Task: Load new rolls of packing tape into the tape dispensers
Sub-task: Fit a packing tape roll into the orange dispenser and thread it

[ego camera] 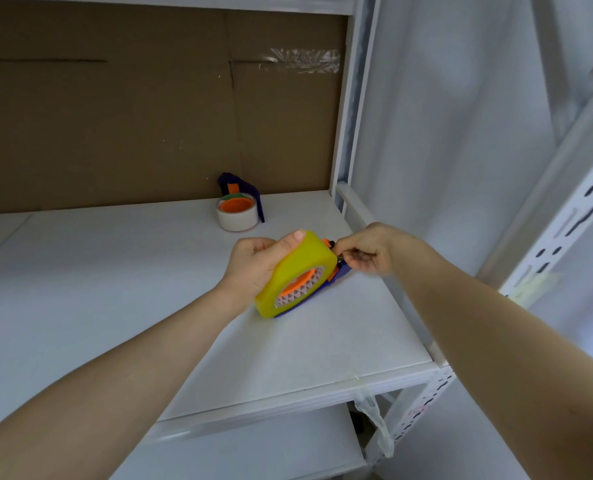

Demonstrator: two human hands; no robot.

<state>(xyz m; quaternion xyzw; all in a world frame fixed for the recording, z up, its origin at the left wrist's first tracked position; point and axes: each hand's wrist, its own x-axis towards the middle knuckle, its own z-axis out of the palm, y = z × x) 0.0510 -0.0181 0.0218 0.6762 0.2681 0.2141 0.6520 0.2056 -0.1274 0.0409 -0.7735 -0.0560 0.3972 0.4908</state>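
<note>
A person's left hand [253,268] wraps thumb and fingers round a glossy yellow tape roll [298,265] seated on the orange hub of a blue dispenser [340,274], while the right hand [367,251] pinches the dispenser's front end with curled fingertips, hiding what they grip. Held low over a smooth white shelf [115,271], the dispenser tilts on its side, its long axis running near-left to far-right and its front end pointing right. Well behind, 1 second blue dispenser [236,183] stands touching a white tape roll [237,220] before a brown cardboard sheet [115,116], and a slotted white metal post [565,220] rises at right.
</note>
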